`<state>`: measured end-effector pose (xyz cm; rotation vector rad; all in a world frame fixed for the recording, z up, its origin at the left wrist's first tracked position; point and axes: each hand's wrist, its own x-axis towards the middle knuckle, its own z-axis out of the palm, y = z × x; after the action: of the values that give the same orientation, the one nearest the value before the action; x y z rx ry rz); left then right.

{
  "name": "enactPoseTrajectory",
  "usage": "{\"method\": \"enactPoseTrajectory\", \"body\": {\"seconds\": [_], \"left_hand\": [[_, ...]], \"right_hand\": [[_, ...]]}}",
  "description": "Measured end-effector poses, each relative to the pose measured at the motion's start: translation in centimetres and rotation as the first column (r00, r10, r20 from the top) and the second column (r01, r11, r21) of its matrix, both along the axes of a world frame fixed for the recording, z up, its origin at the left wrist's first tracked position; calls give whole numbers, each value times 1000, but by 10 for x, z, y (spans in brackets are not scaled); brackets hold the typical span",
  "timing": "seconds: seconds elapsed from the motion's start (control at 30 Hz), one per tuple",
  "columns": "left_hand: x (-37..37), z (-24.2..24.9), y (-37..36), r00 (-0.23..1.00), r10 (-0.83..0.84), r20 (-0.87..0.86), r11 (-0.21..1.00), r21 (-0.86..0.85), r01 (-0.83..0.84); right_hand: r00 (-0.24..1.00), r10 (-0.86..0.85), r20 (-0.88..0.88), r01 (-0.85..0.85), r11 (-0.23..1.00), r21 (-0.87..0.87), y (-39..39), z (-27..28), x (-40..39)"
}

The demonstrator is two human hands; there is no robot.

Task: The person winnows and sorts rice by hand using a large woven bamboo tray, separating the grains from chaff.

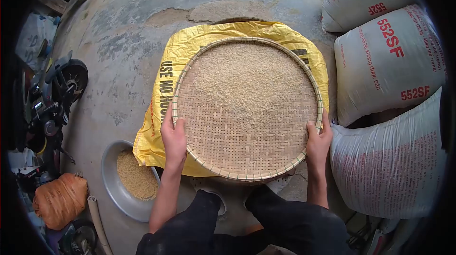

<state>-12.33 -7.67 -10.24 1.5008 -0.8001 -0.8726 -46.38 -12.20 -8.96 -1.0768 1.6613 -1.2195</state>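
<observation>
3 white sacks [392,60] at right; at left, motorbike [52,98], 1 orange sack [61,201], 1 pipe [99,224].

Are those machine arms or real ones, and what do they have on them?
They are a person's. The left hand and right hand wear no gloves, and no sleeves cover the visible forearms. No watch, bracelet, cable or printed marking shows. Some fingers are hidden, so I cannot rule out rings.

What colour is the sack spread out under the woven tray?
Yellow with dark lettering; it shows best in the head view.
</observation>
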Motion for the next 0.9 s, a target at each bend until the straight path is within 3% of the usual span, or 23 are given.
{"method": "enactPoseTrajectory", "body": {"seconds": [0.07, 0.13, 0.2, 0.23, 0.27, 0.33, 0.37, 0.4, 0.47, 0.6, 0.67, 0.7, 0.73, 0.8, 0.87, 0.9], "left_hand": [[6, 29, 4, 993, 95, -71, 995, -27, -97], [-7, 50, 10, 995, 56, -86, 998, -25, -58], [-29, 59, 9, 985, -97, 145, 992, -63, 107], [-24, 63, 7, 974, -212, 74, 977, -4, 213], [-15, 71, 3, 974, -213, 73, 977, -3, 214], [8, 86, -5, 982, -57, -181, 993, 90, 74], [25, 75, -8, 991, 82, -107, 987, 146, -66], [42, 67, -6, 991, 79, -105, 988, 143, -63], [65, 55, 0, 984, 175, -34, 977, 131, -169], [51, 41, -6, 980, 198, 28, 968, 154, -199], [45, 38, -5, 968, -25, -250, 978, 194, 76], [36, 45, -5, 948, -96, -305, 972, 178, 156], [30, 47, -6, 948, -98, -304, 971, 178, 158], [23, 48, -7, 902, -255, -349, 930, 165, 327], [19, 27, -13, 900, -234, -367, 932, 178, 315], [12, 13, -17, 960, -207, -187, 949, 199, 244]], "right_hand": [[999, 48, 3, -47, 990, -134, 2, 11, 17], [996, 75, 41, -69, 986, -150, -15, 4, 0], [931, 19, 365, -42, 998, 56, -42, -13, -28], [915, 4, 404, -28, 998, 52, -45, -17, -32], [915, 3, 404, -26, 998, 52, -45, -20, -26], [938, -31, 344, 65, 994, -88, -38, -26, -8], [938, -40, 344, 72, 994, -79, -35, -24, -5], [937, -43, 346, 76, 994, -82, -37, -25, -12], [878, -50, 476, -1, 994, 106, -40, -32, -31], [898, -24, 440, 10, 999, 33, -36, -35, -24], [921, -24, 389, -3, 998, 69, -38, -39, -28], [914, -37, 405, 14, 998, 60, -37, -39, -27], [905, -54, 421, 35, 998, 52, -35, -39, -26], [923, -28, 384, 17, 999, 32, -33, -29, -27], [936, -3, 351, -2, 1000, 13, -31, -29, -26], [950, -2, 312, -18, 998, 59, -30, -33, -29]]}}
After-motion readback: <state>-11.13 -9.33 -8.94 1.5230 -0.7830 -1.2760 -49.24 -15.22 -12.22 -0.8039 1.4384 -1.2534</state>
